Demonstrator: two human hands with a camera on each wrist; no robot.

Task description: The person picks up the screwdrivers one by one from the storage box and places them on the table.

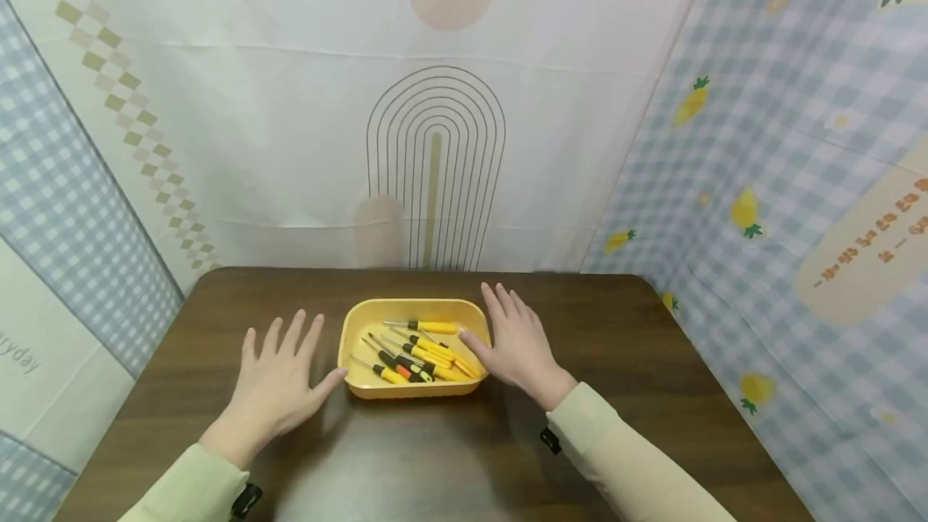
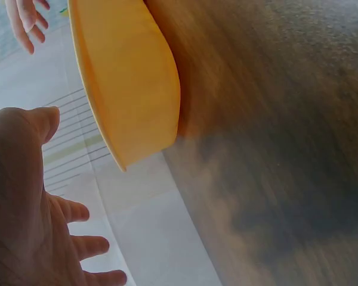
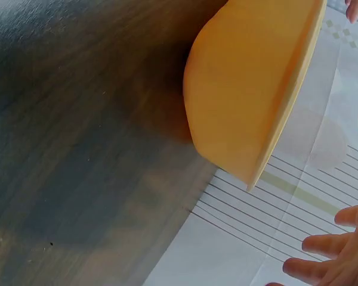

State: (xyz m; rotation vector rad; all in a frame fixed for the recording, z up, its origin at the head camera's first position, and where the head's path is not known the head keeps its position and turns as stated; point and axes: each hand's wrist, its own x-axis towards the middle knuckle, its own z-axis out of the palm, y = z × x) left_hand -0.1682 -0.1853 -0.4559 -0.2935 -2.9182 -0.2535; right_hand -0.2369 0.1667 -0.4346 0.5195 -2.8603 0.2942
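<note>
A yellow plastic tray sits on the dark wooden table, holding several screwdrivers, most with yellow-and-black handles, a few darker with red or green parts. To its left, my left hand hovers with fingers spread and the thumb pointing toward the tray's left rim. My right hand is at the right end, fingers extended, its thumb overlapping the rim in the head view. Both wrist views show the tray's outer wall beside spread fingers. Neither hand holds anything.
The wooden table extends around the tray, its far edge against a white patterned curtain. Blue checked cloth with pineapple prints hangs on the right, and more checked cloth on the left.
</note>
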